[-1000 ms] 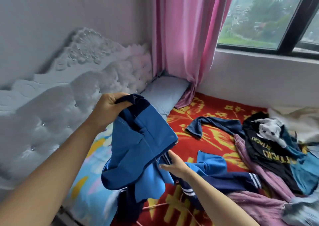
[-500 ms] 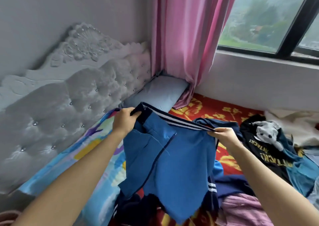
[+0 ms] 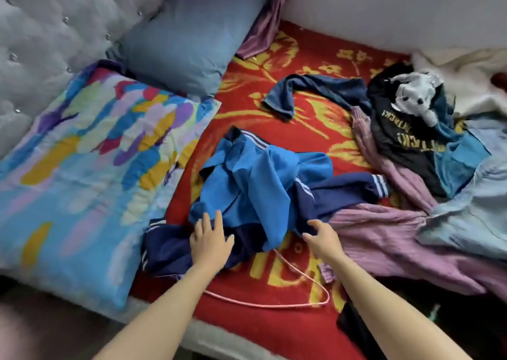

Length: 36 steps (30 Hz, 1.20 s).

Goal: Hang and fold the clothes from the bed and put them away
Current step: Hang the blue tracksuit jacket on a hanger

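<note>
One crumpled blue jacket (image 3: 255, 178), left hand (image 3: 211, 243) flat on it, right hand (image 3: 323, 240) beside

The blue track jacket (image 3: 263, 178), bright blue with navy panels and white stripes, lies crumpled in a heap on the red and yellow blanket (image 3: 307, 140); a thin pink hanger (image 3: 260, 304) lies flat just in front, one end running under the jacket's hem; a mauve ribbed garment (image 3: 384, 236) sprawls to the right, touching the jacket's navy sleeve; a black shirt with yellow lettering (image 3: 406, 145) lies rumpled over it further back; a dark blue sleeve (image 3: 310, 87) stretches leftward from there; a pale blue garment (image 3: 472, 211) lies at the right edge.
</note>
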Motion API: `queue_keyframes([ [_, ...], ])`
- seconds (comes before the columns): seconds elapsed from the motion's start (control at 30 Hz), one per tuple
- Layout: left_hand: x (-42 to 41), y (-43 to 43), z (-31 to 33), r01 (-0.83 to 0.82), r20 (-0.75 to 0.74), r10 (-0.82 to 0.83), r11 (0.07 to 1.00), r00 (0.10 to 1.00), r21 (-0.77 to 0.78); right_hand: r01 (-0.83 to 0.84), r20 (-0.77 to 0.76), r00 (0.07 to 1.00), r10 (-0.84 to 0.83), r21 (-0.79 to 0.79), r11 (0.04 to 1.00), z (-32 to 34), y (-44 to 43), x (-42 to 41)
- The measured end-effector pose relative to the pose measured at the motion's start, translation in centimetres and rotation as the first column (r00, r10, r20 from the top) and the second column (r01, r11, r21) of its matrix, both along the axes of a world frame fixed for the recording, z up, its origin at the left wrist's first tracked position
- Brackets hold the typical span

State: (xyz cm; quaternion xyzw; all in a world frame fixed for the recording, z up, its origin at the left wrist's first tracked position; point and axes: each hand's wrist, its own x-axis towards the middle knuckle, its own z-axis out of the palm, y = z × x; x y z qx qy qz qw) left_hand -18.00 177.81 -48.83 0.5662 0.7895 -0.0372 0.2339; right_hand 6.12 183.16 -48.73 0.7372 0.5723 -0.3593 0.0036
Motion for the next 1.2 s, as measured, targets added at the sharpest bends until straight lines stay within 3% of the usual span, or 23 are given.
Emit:
queue_keyframes([
  [0.13,2.6,-1.9,-4.4,0.205,-0.058,-0.207,0.978,0.977,-0.031,0.021,-0.043,0.999,-0.025,-0.088,0.996,-5.4,-3.3,-0.7],
  [0.23,3.7,-2.2,-8.6,0.29,-0.065,-0.295,0.954,0.953,-0.078,0.226,-0.152,0.959,-0.24,-0.106,0.968,-8.5,-3.9,-1.7],
  [0.3,4.4,-2.1,-10.1,0.304,-0.049,-0.313,0.943,0.948,-0.135,0.323,-0.207,0.919,-0.336,-0.096,0.941,-9.8,-3.4,-2.5],
  [0.43,4.8,-1.5,-11.6,0.239,-0.162,-0.27,0.953,0.949,-0.185,0.406,-0.27,0.872,-0.407,-0.065,0.912,-11.4,-1.6,-3.8],
  [0.53,3.7,-1.1,-12.3,0.268,-0.139,-0.286,0.954,0.948,-0.136,0.416,-0.278,0.87,-0.407,-0.027,0.909,-11.2,-0.7,-4.3],
  [0.6,2.6,-1.2,-13.0,0.327,-0.19,-0.315,0.945,0.93,0.035,0.418,-0.281,0.872,-0.4,0.005,0.908,-10.6,-0.7,-4.4],
  [0.7,1.5,-0.3,-10.0,0.278,-0.108,-0.275,0.96,0.955,0.013,0.478,-0.317,0.84,-0.44,0.051,0.877,-9.1,-1.2,-4.0],
  [0.8,-0.2,0.4,-7.1,0.223,-0.109,-0.206,0.958,0.972,0.178,0.527,-0.323,0.823,-0.466,0.129,0.84,-6.0,-0.6,-3.3],
  [0.87,-1.7,0.9,-3.6,0.211,-0.144,-0.189,0.966,0.971,0.153,0.495,-0.342,0.844,-0.413,0.202,0.845,-1.9,0.8,-3.2],
  [1.07,-7.3,3.1,8.6,-0.056,0.035,0.046,0.937,0.998,0.344,0.36,-0.379,0.904,-0.199,0.422,0.832,13.5,6.2,-7.6],
  [1.2,-13.8,3.7,16.8,-0.25,0.128,0.214,0.83,0.968,0.498,0.232,-0.377,0.926,-0.017,0.533,0.814,21.8,9.4,-13.1],
])
